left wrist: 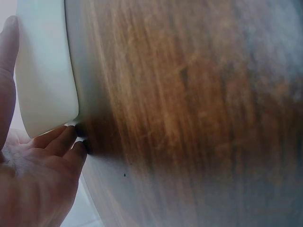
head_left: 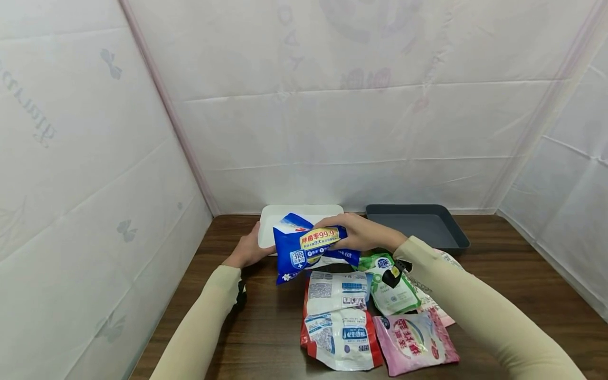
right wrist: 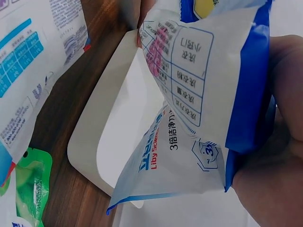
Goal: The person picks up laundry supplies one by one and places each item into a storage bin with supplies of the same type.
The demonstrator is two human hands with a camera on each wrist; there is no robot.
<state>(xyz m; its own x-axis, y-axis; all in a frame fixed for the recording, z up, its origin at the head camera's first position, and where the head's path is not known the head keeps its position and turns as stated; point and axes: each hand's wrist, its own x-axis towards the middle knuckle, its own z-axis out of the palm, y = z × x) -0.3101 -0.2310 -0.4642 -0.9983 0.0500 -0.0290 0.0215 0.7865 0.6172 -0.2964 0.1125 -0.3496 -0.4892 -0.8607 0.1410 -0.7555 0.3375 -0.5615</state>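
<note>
As right grip (head_left: 363,232) holds packet (head_left: 296,253), wrist-view-only chart (right wrist: 190,78)

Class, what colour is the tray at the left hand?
The tray is white; the head view shows it best.

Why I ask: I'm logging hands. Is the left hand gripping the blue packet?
No, the right hand grips the blue packet; the left hand touches the white tray.
</note>
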